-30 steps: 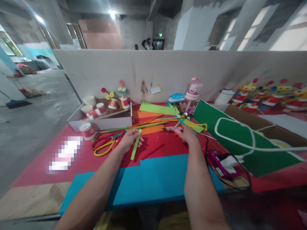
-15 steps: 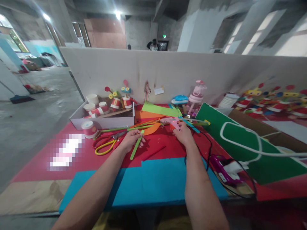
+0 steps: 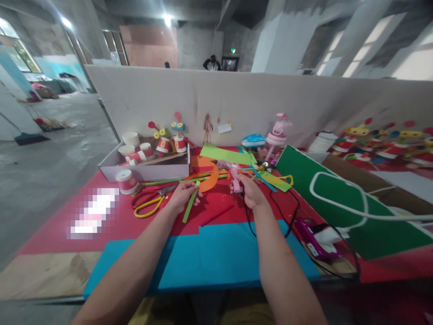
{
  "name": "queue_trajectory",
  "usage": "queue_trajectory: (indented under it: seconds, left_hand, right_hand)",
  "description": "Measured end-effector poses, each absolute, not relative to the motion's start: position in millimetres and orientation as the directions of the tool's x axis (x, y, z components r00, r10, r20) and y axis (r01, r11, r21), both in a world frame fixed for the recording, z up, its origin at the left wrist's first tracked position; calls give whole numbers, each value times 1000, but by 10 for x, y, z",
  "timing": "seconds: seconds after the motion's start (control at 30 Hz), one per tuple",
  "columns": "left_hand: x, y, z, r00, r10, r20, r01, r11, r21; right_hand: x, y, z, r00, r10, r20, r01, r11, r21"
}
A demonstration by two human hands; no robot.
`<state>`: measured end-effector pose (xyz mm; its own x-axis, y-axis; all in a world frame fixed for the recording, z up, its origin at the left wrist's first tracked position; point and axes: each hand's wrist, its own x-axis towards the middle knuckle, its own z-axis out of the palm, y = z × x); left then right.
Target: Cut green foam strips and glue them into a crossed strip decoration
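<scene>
Pinched in my left hand (image 3: 185, 195) is a narrow light-green paper strip (image 3: 190, 207), which slants down toward me. My right hand (image 3: 248, 189) is wrapped round the handle of a pink hot glue gun (image 3: 233, 174), its dark nozzle pointing left. From the gun a black cord runs down past my wrist. An orange paper piece (image 3: 209, 181) lies between the two hands. Scissors with yellow and red handles (image 3: 149, 207) rest just left of my left hand. Below the hands is a thin red strip (image 3: 216, 215) on the red table cover.
A white box (image 3: 145, 172) of paper cups and cup figures stands back left, with another cup (image 3: 125, 181) before it. Blue sheet (image 3: 233, 253) covers the front edge. A green board (image 3: 338, 203), purple power strip (image 3: 318, 241) and cables lie right. A grey partition (image 3: 152, 99) stands behind.
My right hand has lifted the glue gun off the clutter and brought it left, toward my left hand. The left hand with the green strip has barely moved.
</scene>
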<state>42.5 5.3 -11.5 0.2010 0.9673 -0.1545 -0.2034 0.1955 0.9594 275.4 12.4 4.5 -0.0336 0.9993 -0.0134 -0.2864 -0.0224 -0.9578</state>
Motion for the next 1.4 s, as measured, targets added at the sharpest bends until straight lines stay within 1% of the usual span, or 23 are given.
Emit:
queue_trajectory:
  seconds: [0.1, 0.2, 0.27, 0.33, 0.4, 0.47, 0.57, 0.63, 0.7, 0.77, 0.83, 1.0, 1.2, 1.4]
  left_hand:
    - [425, 72, -136, 160, 971, -179, -216, 211, 953]
    - [418, 90, -156, 135, 968, -212, -232, 239, 943]
    - [411, 107, -173, 126, 964, -234, -280, 261, 924]
    - [404, 129, -195, 119, 963, -240, -332, 267, 905]
    - [399, 152, -218, 121, 966, -229, -364, 258, 895]
    - [395, 166, -232, 125, 968, -218, -393, 250, 885]
    - [383, 156, -217, 140, 971, -194, -421, 236, 876]
    - [366, 133, -184, 182, 971, -158, -407, 220, 886]
    - [344, 112, -150, 216, 969, -122, -363, 195, 911]
    - [325, 103, -127, 215, 971, -108, -296, 170, 940]
    - [317, 106, -120, 191, 976, -107, -222, 149, 964]
    - [347, 106, -119, 152, 985, -86, -100, 102, 990]
    - [365, 76, -92, 170, 981, -90, -104, 109, 989]
    - [353, 112, -157, 194, 979, -68, -68, 83, 994]
  right_hand:
    - [2740, 118, 51, -47, 999, -11, -292, -24, -956]
    - [2783, 128, 59, -3, 1000, -14, -352, -14, -936]
    - [2846, 132, 85, 43, 998, 41, -419, 55, -906]
    - [2914, 121, 133, 81, 988, 129, -464, 152, -873]
    - [2959, 99, 187, 106, 972, 211, -457, 237, -858]
    - [2963, 79, 222, 117, 956, 270, -415, 294, -861]
    - [2910, 65, 209, 80, 947, 312, -343, 320, -883]
    - [2869, 58, 173, -4, 955, 297, -257, 286, -923]
    - [2843, 44, 141, -120, 961, 248, -115, 235, -965]
    - [2828, 23, 128, -213, 958, 194, 24, 204, -979]
    - [2811, -1, 134, -272, 949, 157, 104, 191, -976]
    - [2726, -32, 153, -338, 934, 118, 172, 185, -968]
    - [2631, -25, 115, -369, 922, 120, 237, 218, -947]
    - [2617, -10, 71, -382, 916, 123, 229, 222, -948]
